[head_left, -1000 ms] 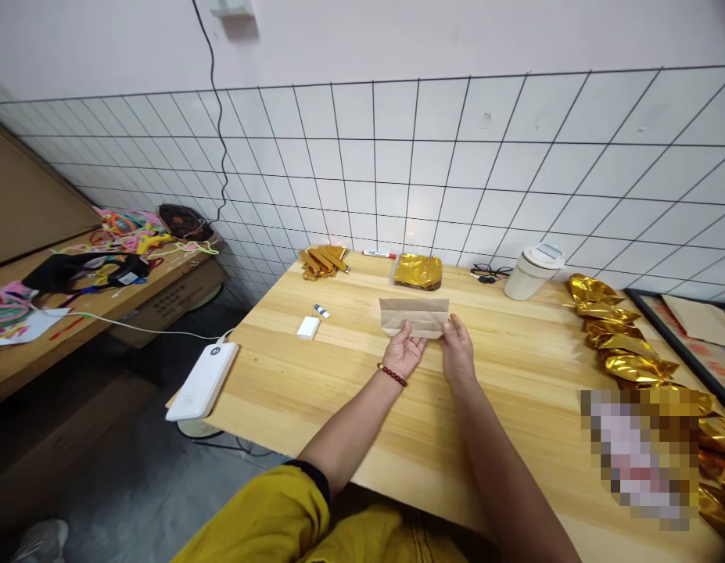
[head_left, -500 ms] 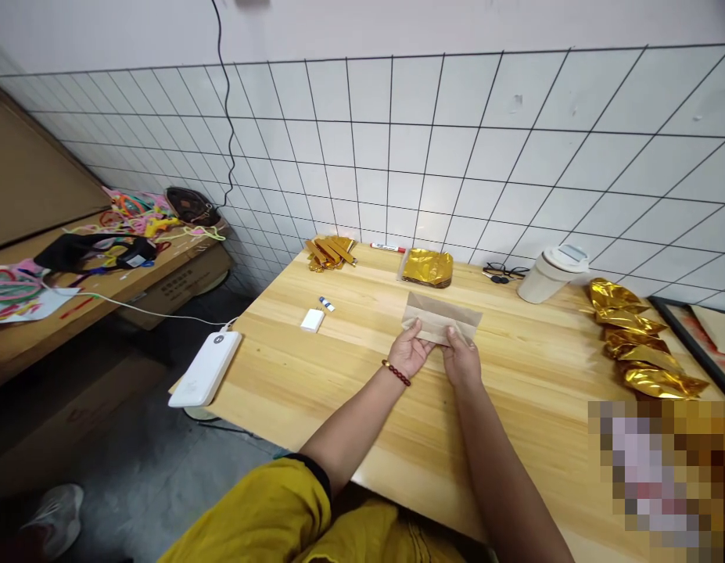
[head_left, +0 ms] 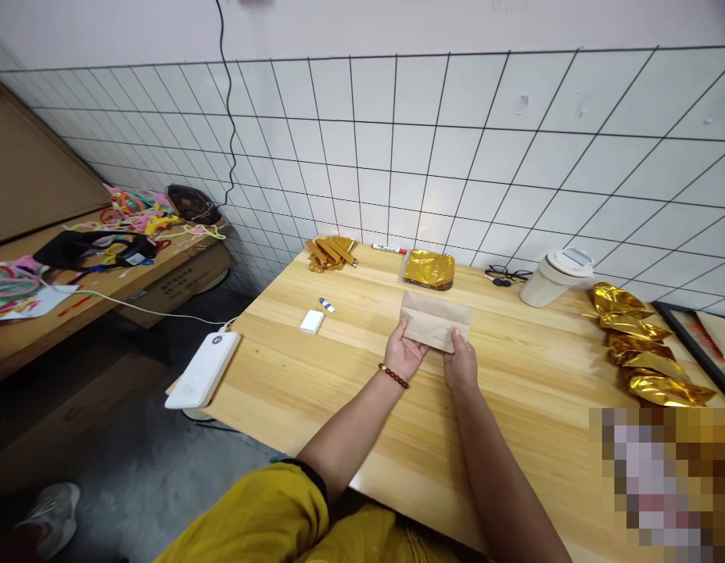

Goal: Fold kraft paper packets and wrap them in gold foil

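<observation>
A flat brown paper bag (head_left: pixel 437 320) lies on the wooden table (head_left: pixel 315 375) in front of me. My left hand (head_left: pixel 404 356), with a red bead bracelet at the wrist, grips the bag's near left edge with thumb on top. My right hand (head_left: pixel 461 364) pinches the bag's near right edge. Both hands are closed on the paper. Just beyond the bag sits a stack of gold foil bags (head_left: pixel 428 269).
A white power bank (head_left: pixel 203 378) with a cable lies at the table's left corner, near a small white box (head_left: pixel 311 320). Gold strips (head_left: pixel 330 252), a red marker (head_left: pixel 389 249), glasses (head_left: pixel 504 275) and a cream cup (head_left: pixel 553 277) line the wall. Filled gold pouches (head_left: pixel 637 344) lie at right.
The brown bag has been straightened and pulled slightly nearer, its right end drawn in. Both hands have kept hold of its near edge. The camera has shifted a little.
</observation>
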A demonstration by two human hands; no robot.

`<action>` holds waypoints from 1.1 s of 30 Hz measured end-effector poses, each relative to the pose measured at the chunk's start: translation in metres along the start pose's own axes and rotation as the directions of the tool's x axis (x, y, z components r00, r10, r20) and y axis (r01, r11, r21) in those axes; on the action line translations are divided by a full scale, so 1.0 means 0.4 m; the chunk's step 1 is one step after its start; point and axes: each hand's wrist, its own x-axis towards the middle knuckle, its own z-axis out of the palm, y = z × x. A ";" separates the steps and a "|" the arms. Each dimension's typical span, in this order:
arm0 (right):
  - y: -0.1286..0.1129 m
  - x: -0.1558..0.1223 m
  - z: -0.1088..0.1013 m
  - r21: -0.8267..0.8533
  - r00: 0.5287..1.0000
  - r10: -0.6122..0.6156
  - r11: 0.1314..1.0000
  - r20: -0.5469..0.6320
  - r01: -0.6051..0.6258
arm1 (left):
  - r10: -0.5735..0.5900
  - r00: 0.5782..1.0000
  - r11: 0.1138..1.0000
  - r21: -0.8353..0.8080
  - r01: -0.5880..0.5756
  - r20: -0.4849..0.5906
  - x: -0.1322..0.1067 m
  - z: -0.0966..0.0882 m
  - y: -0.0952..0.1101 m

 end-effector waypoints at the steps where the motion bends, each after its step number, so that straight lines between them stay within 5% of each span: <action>1: -0.001 -0.001 0.003 -0.004 1.000 -0.007 1.000 -0.013 0.007 | 0.031 0.999 0.999 -0.004 -0.031 -0.008 0.000 0.002 0.001; 9: 0.004 -0.011 0.008 -0.132 0.995 -0.096 0.987 -0.015 0.094 | 0.073 0.995 0.997 -0.023 -0.075 -0.061 0.006 0.008 0.011; 16: -0.006 -0.035 0.010 -0.480 0.961 -0.168 0.840 0.218 0.255 | 0.088 0.979 0.978 0.172 -0.120 0.184 -0.006 -0.006 -0.032; 24: -0.002 -0.031 0.016 -0.382 0.971 -0.123 0.903 0.204 0.195 | 0.189 0.970 0.950 0.222 -0.221 0.154 -0.007 -0.003 -0.057; 33: 0.011 -0.015 -0.006 -0.286 0.986 -0.118 0.947 0.121 0.148 | 0.047 0.999 0.999 -0.005 -0.047 -0.023 0.000 0.008 -0.002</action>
